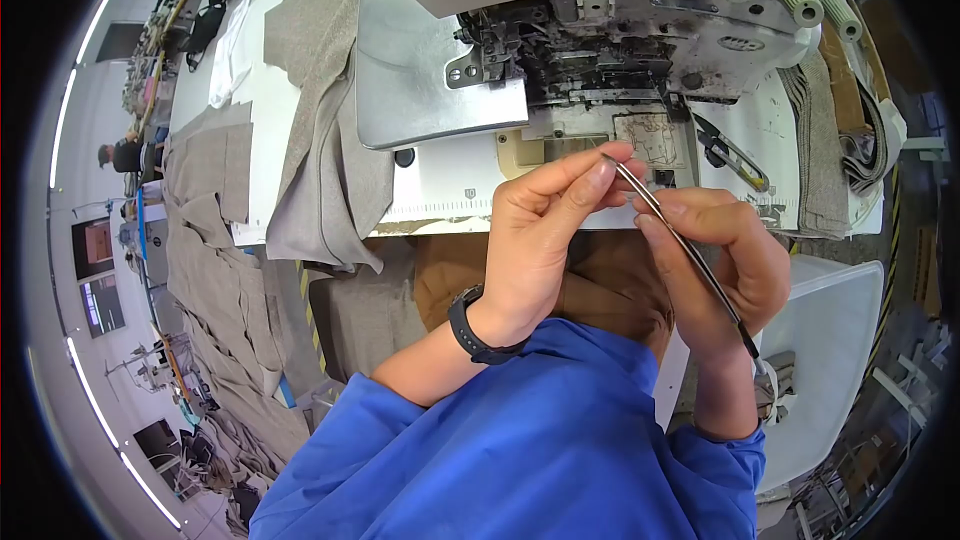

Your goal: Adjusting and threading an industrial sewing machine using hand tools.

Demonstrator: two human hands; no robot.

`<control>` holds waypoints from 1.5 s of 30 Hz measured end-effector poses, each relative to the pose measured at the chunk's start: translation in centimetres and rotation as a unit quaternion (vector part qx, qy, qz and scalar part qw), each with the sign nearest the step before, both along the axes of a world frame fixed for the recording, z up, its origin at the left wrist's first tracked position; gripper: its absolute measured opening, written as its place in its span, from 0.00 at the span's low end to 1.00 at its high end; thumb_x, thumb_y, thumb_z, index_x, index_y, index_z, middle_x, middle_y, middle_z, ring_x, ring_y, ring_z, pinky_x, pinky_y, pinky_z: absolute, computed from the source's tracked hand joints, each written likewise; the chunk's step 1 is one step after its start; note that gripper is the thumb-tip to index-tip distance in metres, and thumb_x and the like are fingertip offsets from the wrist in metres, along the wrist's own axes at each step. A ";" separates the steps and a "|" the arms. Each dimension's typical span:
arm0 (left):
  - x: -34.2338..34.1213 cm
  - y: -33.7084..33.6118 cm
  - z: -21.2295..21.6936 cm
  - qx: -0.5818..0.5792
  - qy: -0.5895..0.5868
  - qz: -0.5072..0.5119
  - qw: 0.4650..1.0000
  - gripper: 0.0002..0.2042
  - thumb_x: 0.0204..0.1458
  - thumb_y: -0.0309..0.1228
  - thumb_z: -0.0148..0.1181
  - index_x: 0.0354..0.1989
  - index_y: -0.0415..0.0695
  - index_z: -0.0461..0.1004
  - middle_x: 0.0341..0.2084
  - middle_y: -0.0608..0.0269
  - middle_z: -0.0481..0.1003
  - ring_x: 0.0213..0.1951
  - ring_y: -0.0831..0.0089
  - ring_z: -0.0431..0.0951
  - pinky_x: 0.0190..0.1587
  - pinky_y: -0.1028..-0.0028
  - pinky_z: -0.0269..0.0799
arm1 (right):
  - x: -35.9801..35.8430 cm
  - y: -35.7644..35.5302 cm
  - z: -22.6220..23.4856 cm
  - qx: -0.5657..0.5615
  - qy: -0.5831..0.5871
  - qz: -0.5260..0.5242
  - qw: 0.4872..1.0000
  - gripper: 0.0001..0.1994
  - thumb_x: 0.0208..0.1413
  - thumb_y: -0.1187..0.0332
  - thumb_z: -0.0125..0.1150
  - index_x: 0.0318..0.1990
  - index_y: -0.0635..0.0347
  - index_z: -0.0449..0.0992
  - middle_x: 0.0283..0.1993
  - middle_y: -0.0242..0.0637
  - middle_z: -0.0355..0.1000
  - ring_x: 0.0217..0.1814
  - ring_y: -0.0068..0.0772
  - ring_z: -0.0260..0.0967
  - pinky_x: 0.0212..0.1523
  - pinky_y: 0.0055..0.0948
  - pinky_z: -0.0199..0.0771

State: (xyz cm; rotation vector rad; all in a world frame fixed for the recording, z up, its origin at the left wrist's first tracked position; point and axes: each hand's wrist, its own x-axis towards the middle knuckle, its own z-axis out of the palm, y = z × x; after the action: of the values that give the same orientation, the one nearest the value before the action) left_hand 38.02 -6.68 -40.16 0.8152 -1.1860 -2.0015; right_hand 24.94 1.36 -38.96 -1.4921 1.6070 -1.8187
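Between my two hands, in front of an overlock sewing machine [600,50], is a slim pair of metal tweezers [690,248] with a dark end pointing down toward my right wrist. My right hand [735,250] grips the tweezers along their length between thumb and fingers. At their upper end, my left hand [545,225] is closed in a pinch, thumb against forefinger, at the tips. Whether a thread or other small thing is also in that pinch is too small to tell. A black watch band circles my left wrist.
Grey fabric pieces [335,160] hang over the table edge left of the machine's metal plate [420,90]. A utility knife [735,155] lies on the table to the right. Below stands a white plastic bin [825,360]. More grey cloth [215,270] is piled at far left.
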 end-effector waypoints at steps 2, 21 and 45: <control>-0.1 -0.1 0.0 -0.013 0.000 -0.005 1.000 0.15 0.62 0.30 0.53 0.53 0.35 0.73 0.45 0.50 0.77 0.48 0.67 0.78 0.53 0.69 0.72 | -0.1 0.0 0.0 0.005 -0.022 0.006 1.000 0.08 0.46 0.85 0.66 0.32 0.67 0.75 0.33 0.45 0.78 0.35 0.31 0.78 0.35 0.23 0.77; 10.5 -5.9 -5.7 -0.540 -0.312 0.191 0.758 0.04 0.52 0.20 0.58 0.36 0.38 0.74 0.32 0.59 0.75 0.30 0.71 0.72 0.35 0.75 0.66 | -4.9 -4.8 -3.0 -0.006 0.307 -0.002 0.952 0.09 0.39 0.76 0.60 0.29 0.59 0.68 0.25 0.37 0.67 0.25 0.40 0.66 0.25 0.35 0.66; 9.8 -5.6 -6.1 -0.552 -0.348 0.185 0.735 0.04 0.52 0.22 0.60 0.35 0.38 0.74 0.31 0.57 0.76 0.31 0.65 0.75 0.35 0.72 0.69 | -5.4 -4.5 -3.2 0.028 0.230 0.017 0.973 0.08 0.43 0.82 0.67 0.30 0.63 0.74 0.33 0.40 0.77 0.33 0.37 0.76 0.34 0.29 0.75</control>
State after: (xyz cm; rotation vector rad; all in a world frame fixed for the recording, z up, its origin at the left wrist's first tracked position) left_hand 47.81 -12.26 -46.28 1.0042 -2.0588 -0.3596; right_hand 19.52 -3.19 -42.18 -2.0067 1.7951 -1.4620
